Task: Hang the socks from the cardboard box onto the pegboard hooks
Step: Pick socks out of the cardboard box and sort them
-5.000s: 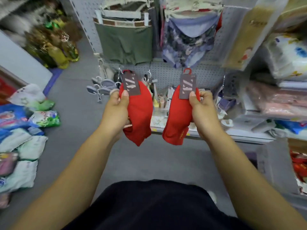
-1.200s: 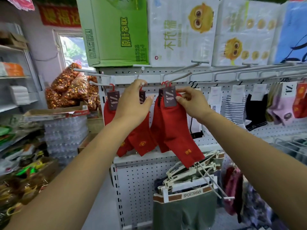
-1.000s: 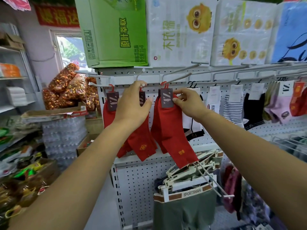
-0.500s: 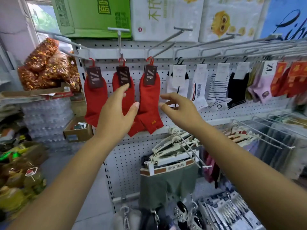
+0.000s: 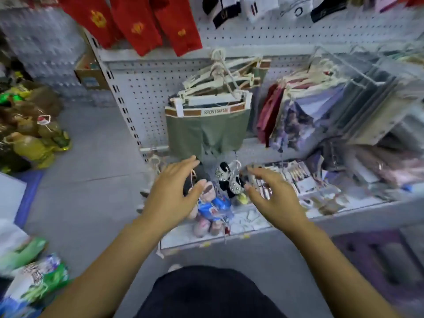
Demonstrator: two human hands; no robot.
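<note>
Three red socks (image 5: 135, 21) hang at the top left of the grey pegboard (image 5: 146, 92); only their lower halves show, and their hooks are out of frame. Other white and black socks (image 5: 229, 8) hang to their right. My left hand (image 5: 174, 193) and my right hand (image 5: 270, 196) are both low, in front of the bottom shelf, fingers spread and holding nothing. A cardboard box (image 5: 90, 72) sits on the floor behind the pegboard's left edge; what it holds is hidden.
Green underwear on white hangers (image 5: 206, 125) hangs mid-board. Small hanging trinkets (image 5: 229, 180) and packets fill the low shelf (image 5: 252, 228). Bagged clothes (image 5: 344, 106) hang at right. Oil bottles (image 5: 32, 143) and packaged goods (image 5: 34, 278) lie on the floor at left.
Both hands let go of the two red socks, which now hang on the board. My hands dropped from the hooks to the low shelf and the view tilted down.
</note>
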